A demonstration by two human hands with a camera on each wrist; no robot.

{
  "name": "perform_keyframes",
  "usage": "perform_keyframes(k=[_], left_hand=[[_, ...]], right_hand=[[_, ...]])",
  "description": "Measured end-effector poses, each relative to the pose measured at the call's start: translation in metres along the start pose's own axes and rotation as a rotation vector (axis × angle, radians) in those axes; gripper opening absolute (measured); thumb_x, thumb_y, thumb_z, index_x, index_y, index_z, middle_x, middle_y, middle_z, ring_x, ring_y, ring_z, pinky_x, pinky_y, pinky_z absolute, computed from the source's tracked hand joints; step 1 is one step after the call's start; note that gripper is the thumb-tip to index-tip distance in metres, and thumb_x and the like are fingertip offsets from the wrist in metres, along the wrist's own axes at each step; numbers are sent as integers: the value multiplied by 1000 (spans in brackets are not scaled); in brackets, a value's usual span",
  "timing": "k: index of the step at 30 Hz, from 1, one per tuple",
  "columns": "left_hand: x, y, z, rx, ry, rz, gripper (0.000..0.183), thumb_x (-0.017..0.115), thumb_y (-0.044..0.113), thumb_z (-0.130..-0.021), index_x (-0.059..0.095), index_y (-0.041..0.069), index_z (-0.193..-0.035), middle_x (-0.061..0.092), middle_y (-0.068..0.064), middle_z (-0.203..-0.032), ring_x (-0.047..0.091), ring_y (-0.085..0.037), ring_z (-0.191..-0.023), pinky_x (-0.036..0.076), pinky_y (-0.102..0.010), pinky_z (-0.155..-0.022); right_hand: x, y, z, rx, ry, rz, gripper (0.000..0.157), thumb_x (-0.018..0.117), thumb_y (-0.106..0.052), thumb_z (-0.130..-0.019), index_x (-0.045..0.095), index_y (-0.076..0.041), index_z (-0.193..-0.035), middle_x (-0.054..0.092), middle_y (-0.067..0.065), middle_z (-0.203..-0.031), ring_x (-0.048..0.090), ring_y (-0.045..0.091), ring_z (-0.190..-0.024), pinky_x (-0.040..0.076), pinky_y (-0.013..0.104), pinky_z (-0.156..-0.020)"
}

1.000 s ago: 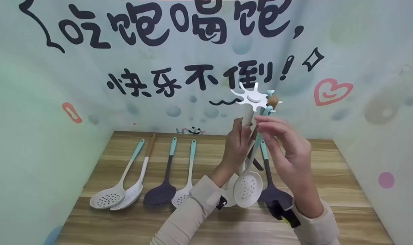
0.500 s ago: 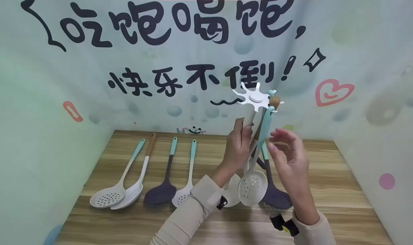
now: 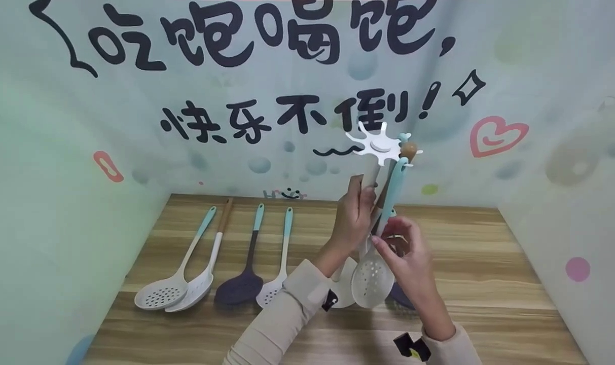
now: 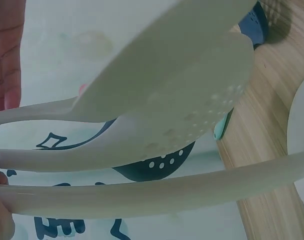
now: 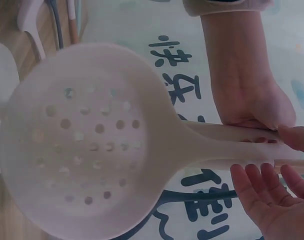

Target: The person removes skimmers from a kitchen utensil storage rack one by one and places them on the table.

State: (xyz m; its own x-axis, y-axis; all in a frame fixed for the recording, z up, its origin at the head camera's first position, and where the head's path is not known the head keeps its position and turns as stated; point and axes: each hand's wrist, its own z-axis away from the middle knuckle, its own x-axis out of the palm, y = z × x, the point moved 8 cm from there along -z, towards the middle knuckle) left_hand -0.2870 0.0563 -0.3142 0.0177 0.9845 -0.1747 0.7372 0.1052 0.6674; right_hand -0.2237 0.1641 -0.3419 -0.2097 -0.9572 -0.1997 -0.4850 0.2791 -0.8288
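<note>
My left hand [image 3: 354, 218] grips a bundle of kitchen utensils upright above the table. A white spaghetti server [image 3: 378, 147] points head-up from it, beside a wooden handle end [image 3: 409, 150]. At the bundle's near right hangs a pale skimmer [image 3: 370, 279], bowl down, with a turquoise handle. My right hand [image 3: 408, 253] is at the skimmer's shaft, thumb on one side and fingers on the other; in the right wrist view its fingertips [image 5: 268, 172] look fairly straight at the handles' edge. Other pale heads, one deep and bowl-like [image 4: 162, 65], fill the left wrist view.
On the wooden table [image 3: 495, 284] lie a perforated skimmer [image 3: 160, 295], a white slotted spoon [image 3: 198, 291] with wooden handle, a dark turner [image 3: 239, 290] and a small slotted one [image 3: 270, 294]. Another dark utensil [image 3: 401, 295] lies partly behind my right hand. Fabric walls surround the table.
My right hand has left the turquoise handle's upper part, drawn off to the right, then come down and left to the skimmer's shaft. My left hand keeps its hold on the bundle.
</note>
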Motion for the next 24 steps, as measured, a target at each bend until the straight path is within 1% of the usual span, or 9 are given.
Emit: perform_keyframes(k=[4,6,8,12,14,20,24], left_hand=[[0,-1,0,9,-4,8,42,25,38,-101,39,0,-111,48,-13,-75,45,-12,-64,39,-18,-57],[0,-1,0,9,-2,11,48,23,44,-100,39,0,-110,48,-12,-74,45,-12,-64,39,-18,-57],[0,-1,0,13,1,14,44,24,40,-101,39,0,-110,49,-12,-74,46,-12,-63,40,-17,-56],[-1,0,0,22,17,2,24,31,21,-102,40,0,-109,49,-13,-74,46,-13,-63,39,-18,-56],[-1,0,0,25,24,-7,17,34,14,-101,41,0,-108,49,-13,-74,46,-13,-63,39,-18,-56],[-1,1,1,32,25,-14,18,34,15,-102,40,-1,-108,49,-14,-74,46,-14,-63,39,-18,-57],[-2,1,1,26,21,-9,12,36,8,-100,40,0,-108,49,-14,-74,46,-15,-63,39,-18,-56]], right_hand=[[2,7,3,27,4,26,36,67,3,-81,47,9,-111,55,14,-96,56,7,-87,51,16,-76],[2,7,4,24,10,47,34,66,1,-83,48,9,-110,56,15,-96,57,7,-87,51,16,-77],[2,7,4,9,15,58,32,66,0,-83,48,8,-109,56,15,-96,57,7,-87,51,16,-76],[2,1,4,-67,25,79,29,65,1,-83,50,8,-106,59,14,-92,58,5,-83,51,15,-72],[1,-2,4,-95,31,85,27,65,2,-83,51,8,-105,60,13,-90,59,5,-81,52,15,-69],[-2,-4,4,-99,49,109,25,67,1,-82,53,7,-102,61,12,-86,58,5,-79,52,15,-68],[-3,-5,4,-111,54,135,25,67,2,-81,54,7,-102,61,12,-86,58,5,-79,51,14,-68]])
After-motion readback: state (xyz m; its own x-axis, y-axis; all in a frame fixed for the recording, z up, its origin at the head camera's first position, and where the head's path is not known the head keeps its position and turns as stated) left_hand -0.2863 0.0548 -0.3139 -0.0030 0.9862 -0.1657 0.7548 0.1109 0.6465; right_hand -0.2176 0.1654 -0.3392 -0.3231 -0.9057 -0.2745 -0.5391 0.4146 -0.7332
